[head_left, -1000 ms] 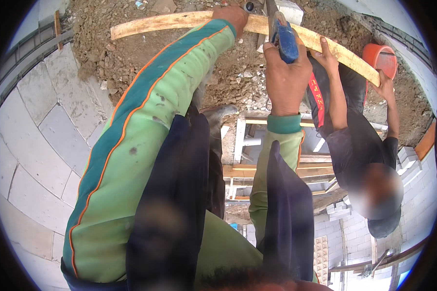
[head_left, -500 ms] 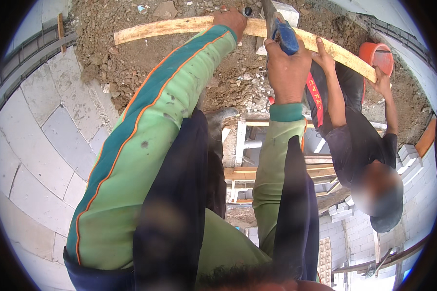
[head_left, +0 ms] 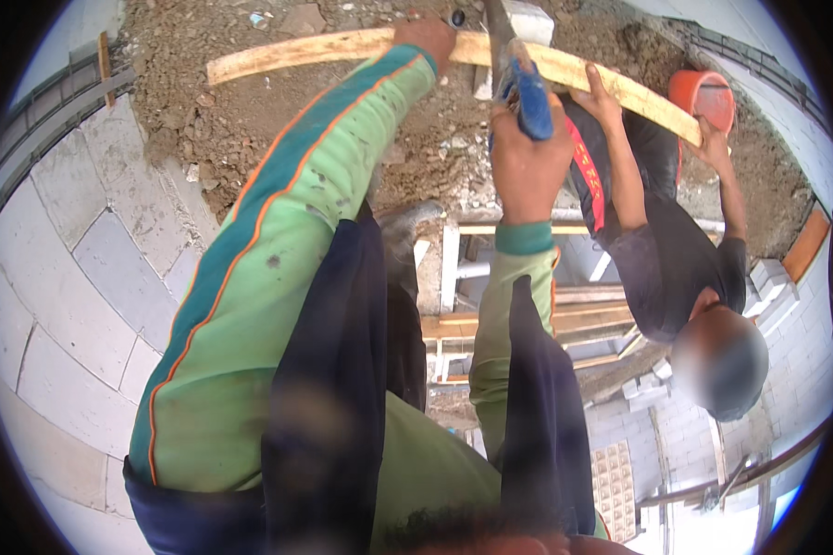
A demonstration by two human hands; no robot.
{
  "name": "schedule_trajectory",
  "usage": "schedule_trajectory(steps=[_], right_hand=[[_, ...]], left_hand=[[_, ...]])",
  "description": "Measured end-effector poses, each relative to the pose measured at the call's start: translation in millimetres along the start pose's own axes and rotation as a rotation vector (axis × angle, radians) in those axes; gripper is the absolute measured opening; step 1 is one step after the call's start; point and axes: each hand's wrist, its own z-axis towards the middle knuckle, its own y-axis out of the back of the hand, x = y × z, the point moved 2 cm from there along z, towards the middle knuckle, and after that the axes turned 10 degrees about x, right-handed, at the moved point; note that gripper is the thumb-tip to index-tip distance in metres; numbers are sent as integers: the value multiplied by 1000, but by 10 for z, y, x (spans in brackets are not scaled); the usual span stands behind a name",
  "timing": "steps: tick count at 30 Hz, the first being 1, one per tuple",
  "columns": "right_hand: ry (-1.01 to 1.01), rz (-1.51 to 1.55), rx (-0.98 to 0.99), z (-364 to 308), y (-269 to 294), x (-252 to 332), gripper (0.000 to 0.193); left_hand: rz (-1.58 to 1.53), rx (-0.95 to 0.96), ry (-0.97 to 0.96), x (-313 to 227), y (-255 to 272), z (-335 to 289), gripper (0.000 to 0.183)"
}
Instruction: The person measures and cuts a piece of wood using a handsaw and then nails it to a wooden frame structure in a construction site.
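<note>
My left hand (head_left: 426, 42) grips a long, narrow wooden plank (head_left: 296, 57) at the top of the view. In my right hand (head_left: 531, 166) is the blue handle of a handsaw (head_left: 533, 102), its fingers wrapped round it. The saw's grey blade (head_left: 500, 26) lies across the plank, to the right of my left hand. Just right of the saw, a co-worker in dark clothes (head_left: 662, 268) holds the plank with both hands, one near its right end. A pale block (head_left: 529, 22) sits behind the plank beside the blade.
An orange bucket (head_left: 702, 100) stands at the plank's right end. Rubble and soil (head_left: 241, 129) cover the ground. A grey block wall (head_left: 74, 250) rises at left. Wooden framing (head_left: 504, 326) lies below my right wrist, and stacked pale blocks (head_left: 773, 287) stand far right.
My right hand has drawn the saw back toward me across the plank. My left hand and the co-worker's hands keep their hold on the plank. The whole view has shifted slightly.
</note>
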Motion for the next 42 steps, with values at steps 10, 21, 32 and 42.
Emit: schedule_trajectory(steps=[10, 21, 32, 42], right_hand=[[143, -60, -88, -153, 36, -170, 53], [-276, -160, -2, -1465, 133, -693, 57], [-158, 710, -68, -1097, -67, -1053, 44], [3, 5, -50, -70, -56, -233, 53]], left_hand=[[-18, -128, 24, 84, 26, 160, 39], [-18, -123, 32, 171, 115, 251, 41], [-20, -98, 48, 288, 64, 209, 42], [-53, -35, 2, -156, -123, 106, 44]])
